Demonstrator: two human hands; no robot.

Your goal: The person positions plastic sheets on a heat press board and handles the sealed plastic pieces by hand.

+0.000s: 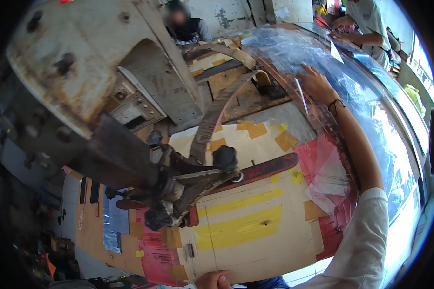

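My right hand (316,84) stretches forward to the far right, its fingers extended over a pile of clear plastic sheets (357,96). Its fingertips appear to touch the near edge of the pile. At the bottom edge of the view, my left hand (213,280) lies by the near edge of a cream board (255,262), partly cut off. Its visible fingers look curled; what they hold, if anything, is hidden. Yellow and brown tape strips cover parts of the board, with red film (156,260) at its sides. Above the board sits a machine head (178,188) with black knobs and a long dark red bar (270,171).
A large, rusted machine body (96,62) fills the upper left. A curved strap (222,108) runs behind the head. Blue-grey plastic sheets (115,216) lie on the wooden tabletop (89,231) at left. One person (185,24) is at the back, another (369,29) at upper right.
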